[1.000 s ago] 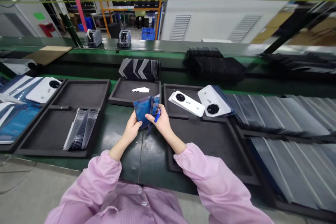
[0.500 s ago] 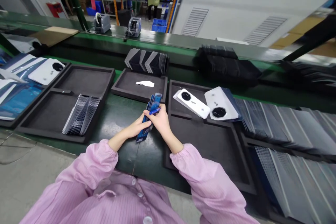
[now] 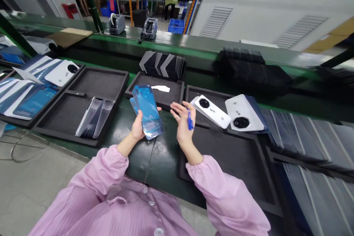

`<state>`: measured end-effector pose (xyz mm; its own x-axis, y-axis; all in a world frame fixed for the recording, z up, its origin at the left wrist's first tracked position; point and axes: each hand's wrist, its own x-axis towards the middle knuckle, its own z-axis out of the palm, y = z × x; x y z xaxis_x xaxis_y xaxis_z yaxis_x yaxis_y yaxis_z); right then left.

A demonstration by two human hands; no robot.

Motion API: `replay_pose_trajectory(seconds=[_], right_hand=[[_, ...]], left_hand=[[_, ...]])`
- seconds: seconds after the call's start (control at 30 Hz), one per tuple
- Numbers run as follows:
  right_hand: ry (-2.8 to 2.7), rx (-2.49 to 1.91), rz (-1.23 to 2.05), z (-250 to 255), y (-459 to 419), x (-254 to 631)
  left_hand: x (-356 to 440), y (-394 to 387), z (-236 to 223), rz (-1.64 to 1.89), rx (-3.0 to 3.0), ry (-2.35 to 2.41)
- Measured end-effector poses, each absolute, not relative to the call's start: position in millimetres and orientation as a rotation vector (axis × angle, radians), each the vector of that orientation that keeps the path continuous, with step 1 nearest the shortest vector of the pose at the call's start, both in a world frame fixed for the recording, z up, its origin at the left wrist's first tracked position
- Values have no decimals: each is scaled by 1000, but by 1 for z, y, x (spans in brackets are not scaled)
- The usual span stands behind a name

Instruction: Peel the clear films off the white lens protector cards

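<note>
My left hand (image 3: 138, 127) is closed around a small fanned stack of phone back panels (image 3: 149, 108) covered in shiny blue film. Their broad blue face is turned up toward me, above the green bench. To the right, apart from the stack, my right hand (image 3: 184, 121) has its fingers spread, palm partly facing the panels. A blue pen (image 3: 190, 121) is tucked in that hand. Beyond it, white phone back panels (image 3: 212, 112) with round black camera areas lie on a dark tray. Another white panel (image 3: 239, 112), on a film sheet, lies beside them.
At left, a dark foam tray (image 3: 61, 118) holds a row of thin panels (image 3: 95, 118). A small tray (image 3: 138, 85) with a white scrap (image 3: 160, 88) sits ahead, before stacked panels (image 3: 163, 64). Rows of grey panels (image 3: 298, 132) fill the right. Tape dispensers (image 3: 150, 28) stand behind.
My hands have moved apart. The blue panels, earlier seen edge-on between both hands, now lie face-up in my left hand alone. My right hand has drawn right with the pen.
</note>
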<state>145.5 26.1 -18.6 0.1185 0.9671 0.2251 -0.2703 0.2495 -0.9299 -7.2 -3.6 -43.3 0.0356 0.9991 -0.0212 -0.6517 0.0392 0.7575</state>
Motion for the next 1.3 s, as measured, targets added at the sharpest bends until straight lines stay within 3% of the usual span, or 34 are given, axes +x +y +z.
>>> replay_pose_trajectory(seconds=[0.3,0.5,0.87,1.3], right_hand=[[-1427,-791,1518,-10,2,141],[-1655,-945,1230,-13,2,139],[-1724,-1018,1065,-15,1,140],[-1770,-1012,1074,-12,3,140]], left_hand=[[-13,-7,-37,1357,555,505],[-3,-8,-44,1384,584,568],[-3,-10,-46,1402,536,565],[-3,-9,-43,1388,507,567]])
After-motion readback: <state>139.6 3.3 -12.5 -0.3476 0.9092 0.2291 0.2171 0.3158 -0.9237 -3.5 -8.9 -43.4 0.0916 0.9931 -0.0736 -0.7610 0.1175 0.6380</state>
